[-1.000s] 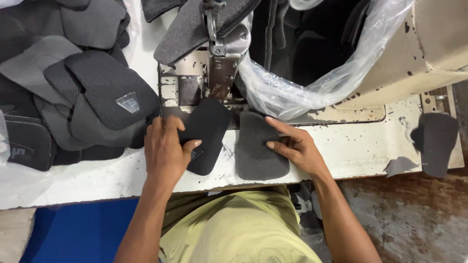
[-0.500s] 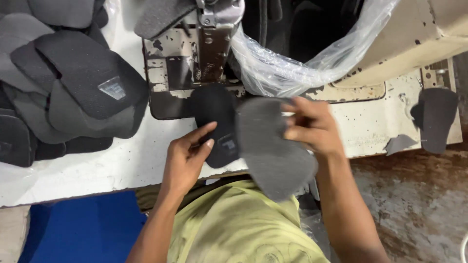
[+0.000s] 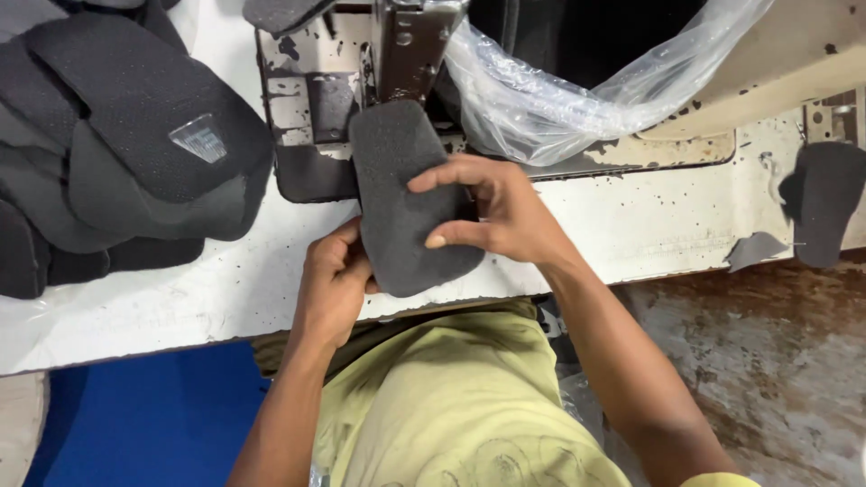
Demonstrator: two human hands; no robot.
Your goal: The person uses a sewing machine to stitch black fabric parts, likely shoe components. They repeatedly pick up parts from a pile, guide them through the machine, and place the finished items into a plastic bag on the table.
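Seen from above, a person in a yellow-green shirt works at a white table (image 3: 631, 225) speckled with dark spots. Both hands hold a grey pad (image 3: 401, 194), a rounded oblong of textured fabric. The pad lies lengthwise on the table, its far end just under the head of a sewing machine (image 3: 410, 36). The left hand (image 3: 332, 284) grips the pad's near left edge, fingers curled around it. The right hand (image 3: 492, 212) rests over the pad's right side, index finger stretched across the top and thumb pressing lower down.

Half a second earlier, two pieces were visible, a darker one under the left hand and a larger grey one lifted in the right. Now only one grey surface shows; the darker piece may lie beneath it, though the view does not settle this.

A stack (image 3: 117, 153) of dark pads sits at the left. A clear plastic bag (image 3: 577, 86) lies behind the right hand. Another dark piece (image 3: 825, 203) rests at the table's right edge.
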